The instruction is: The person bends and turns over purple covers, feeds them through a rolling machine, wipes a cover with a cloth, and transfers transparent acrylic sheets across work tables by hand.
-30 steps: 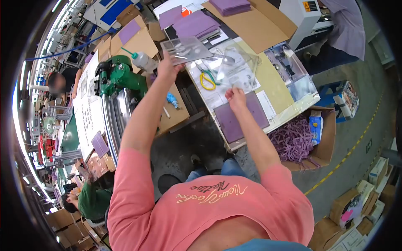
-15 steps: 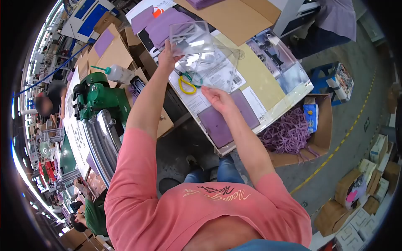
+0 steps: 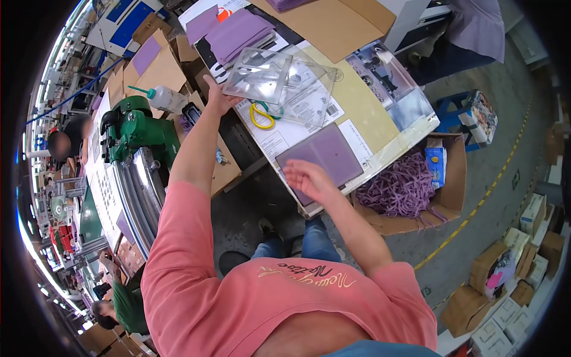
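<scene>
My left hand (image 3: 218,98) has its fingers apart and holds nothing, just left of a clear plastic plate (image 3: 253,80). That plate lies tilted across a second clear plate (image 3: 321,98) on the table. Over a square purple sheet (image 3: 336,156) at the near table corner is my right hand (image 3: 309,180), fingers loosely spread with nothing in them; whether it touches the sheet I cannot tell. Scissors with yellow and green handles (image 3: 262,117) lie beside the plates, on printed white paper (image 3: 276,143).
Stacked purple sheets (image 3: 244,35) lie at the far left of the table, by a cardboard sheet (image 3: 327,27). A box of purple strips (image 3: 398,187) stands right. A green machine (image 3: 140,131) and a bottle (image 3: 166,99) are left. Another person (image 3: 470,30) is at the far right.
The upper clear plate has come down onto the other plate, and my left hand has let go of it and drawn left. My right hand has moved nearer, over the purple sheet.
</scene>
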{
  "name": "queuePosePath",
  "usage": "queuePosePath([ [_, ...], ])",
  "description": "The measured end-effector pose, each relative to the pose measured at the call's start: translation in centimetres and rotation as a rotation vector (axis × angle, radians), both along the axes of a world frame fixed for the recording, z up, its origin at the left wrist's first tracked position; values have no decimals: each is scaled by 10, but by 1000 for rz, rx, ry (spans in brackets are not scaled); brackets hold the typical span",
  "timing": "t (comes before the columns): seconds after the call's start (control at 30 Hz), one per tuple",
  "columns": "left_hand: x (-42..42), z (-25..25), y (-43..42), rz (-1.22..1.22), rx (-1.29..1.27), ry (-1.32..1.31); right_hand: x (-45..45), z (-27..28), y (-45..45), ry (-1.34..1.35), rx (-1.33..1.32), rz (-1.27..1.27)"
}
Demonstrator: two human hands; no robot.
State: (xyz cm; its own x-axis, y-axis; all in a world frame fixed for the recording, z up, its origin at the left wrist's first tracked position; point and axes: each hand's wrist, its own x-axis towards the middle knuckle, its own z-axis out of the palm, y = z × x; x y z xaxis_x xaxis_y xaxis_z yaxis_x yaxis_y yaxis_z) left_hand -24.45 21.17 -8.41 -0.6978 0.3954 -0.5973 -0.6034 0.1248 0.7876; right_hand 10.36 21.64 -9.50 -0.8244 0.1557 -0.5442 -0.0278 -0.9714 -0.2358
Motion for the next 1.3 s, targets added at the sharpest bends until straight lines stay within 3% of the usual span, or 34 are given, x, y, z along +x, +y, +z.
queuePosePath([
  [0.1,10,19,1,113,-54,-49,41,-5,-19,-25,71,79],
  [0.23,11,23,5,65,-414,120,92,-2,-42,-105,106,73],
  [0.4,26,26,5,222,-192,183,134,-23,-67,-201,252,46],
  [0.47,53,28,1,323,-109,335,133,-26,-58,-311,608,-41],
  [0.57,129,12,-25,345,-69,492,117,-16,-10,-638,1506,-171],
  [0.63,190,-11,-55,278,-116,484,100,-13,22,-686,1626,-230],
  [0.7,241,-39,-91,160,-187,394,81,-38,48,-588,1647,-319],
  [0.9,285,-83,-139,-265,-92,18,53,-35,56,-663,1775,-37],
  [0.97,286,-83,-137,-252,-65,-27,53,-38,52,-648,1742,-20],
  [1.07,306,-41,-129,-94,-72,-26,52,-35,40,-626,1617,-31],
  [1.17,308,-57,-147,-68,-70,-21,57,-41,26,-613,1724,13],
  [1.3,312,-65,-160,-94,-66,82,61,-39,20,-562,1613,9],
])
